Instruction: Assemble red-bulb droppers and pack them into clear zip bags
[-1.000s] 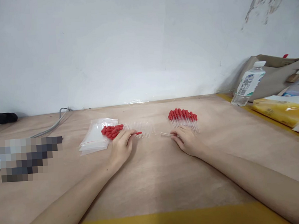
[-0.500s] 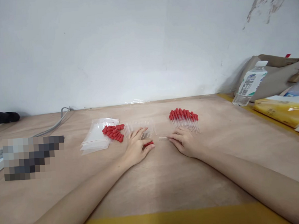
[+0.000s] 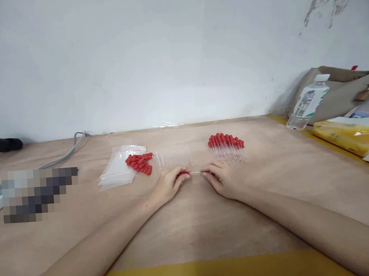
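Note:
My left hand (image 3: 167, 185) pinches a red rubber bulb (image 3: 183, 173) at the table's middle. My right hand (image 3: 222, 178) pinches a clear glass tube (image 3: 195, 172), whose end meets the bulb between the two hands. Just behind my left hand lie a row of bare clear tubes (image 3: 172, 158) and a small heap of loose red bulbs (image 3: 139, 162). Behind my right hand is a row of finished droppers with red bulbs (image 3: 226, 146).
A stack of clear plastic bags (image 3: 119, 170) lies left of the bulbs. A grey cable (image 3: 67, 154) runs along the far left. At the right stand a water bottle (image 3: 307, 102), a cardboard box (image 3: 340, 87) and a yellow packet (image 3: 347, 136). A yellow strip (image 3: 211, 273) edges the table front.
My left hand carried a red bulb from the heap rightward to the middle. My right hand brought the clear tube leftward until the two met.

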`<state>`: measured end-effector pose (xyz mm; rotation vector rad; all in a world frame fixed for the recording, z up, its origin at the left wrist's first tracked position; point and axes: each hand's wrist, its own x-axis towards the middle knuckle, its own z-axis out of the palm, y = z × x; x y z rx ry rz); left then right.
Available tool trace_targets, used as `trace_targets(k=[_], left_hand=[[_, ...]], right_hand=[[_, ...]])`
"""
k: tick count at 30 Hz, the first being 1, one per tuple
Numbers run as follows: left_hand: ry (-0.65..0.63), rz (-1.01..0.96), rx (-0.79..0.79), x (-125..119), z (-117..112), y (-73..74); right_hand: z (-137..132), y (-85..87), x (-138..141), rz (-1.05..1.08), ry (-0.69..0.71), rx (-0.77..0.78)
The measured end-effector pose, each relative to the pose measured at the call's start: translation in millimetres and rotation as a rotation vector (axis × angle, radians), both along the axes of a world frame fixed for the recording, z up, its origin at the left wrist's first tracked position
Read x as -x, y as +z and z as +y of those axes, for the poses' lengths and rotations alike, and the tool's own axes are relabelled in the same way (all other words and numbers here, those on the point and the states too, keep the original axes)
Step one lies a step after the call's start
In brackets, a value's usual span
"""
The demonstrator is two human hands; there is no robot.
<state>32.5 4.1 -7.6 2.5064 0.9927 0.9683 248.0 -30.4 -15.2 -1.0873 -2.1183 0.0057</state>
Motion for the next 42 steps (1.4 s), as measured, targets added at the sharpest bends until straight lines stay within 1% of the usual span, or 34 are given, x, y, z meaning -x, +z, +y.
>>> trace_targets(k=[4,7,11,13,16,18,20,26,28,32,36,38,42], left_hand=[[-0.015,-0.041,0.042,1,-1,-0.1],[-0.031,-0.053,0.084,1,-2,-3.3],[-0.055,-0.057,0.222,1,-4,-8.6],[-0.053,-0.074,0.288,0,-5,-9.8],[-0.024,-0.114,0.330,-1,-6,-9.4],[-0.012,-0.134,0.337,-2,-6,-8.3],[-0.008,-0.147,0.340,-2,-7,-7.2],[0.030,-0.142,0.371,-2,-8,-6.1],[0.020,-0.137,0.368,-2,-7,-5.8],[-0.021,-0.141,0.330,0,-4,-4.1],[-0.033,-0.163,0.298,2,-1,-3.4],[-0.040,-0.143,0.270,3,-1,-3.5],[-0.025,-0.096,0.255,3,-2,-4.3]], right_hand=[[1,-0.4,-1,0.026,0.023,0.010],[3,-0.2,-3,0.038,0.049,0.018],[6,3.1,-5,-0.012,0.061,0.084],[5,5.6,-5,-0.063,0.043,0.101],[2,9.0,-4,-0.145,-0.018,0.047],[0,10.6,-2,-0.196,-0.055,-0.002],[-2,11.7,0,-0.234,-0.073,-0.020],[-6,13.2,4,-0.280,-0.069,0.018],[-5,13.3,4,-0.284,-0.048,0.019],[1,12.5,-2,-0.229,0.029,0.052],[5,8.4,-6,-0.119,0.054,0.094],[6,5.3,-6,-0.089,0.061,0.059],[7,-1.1,-3,-0.101,0.102,-0.079]])
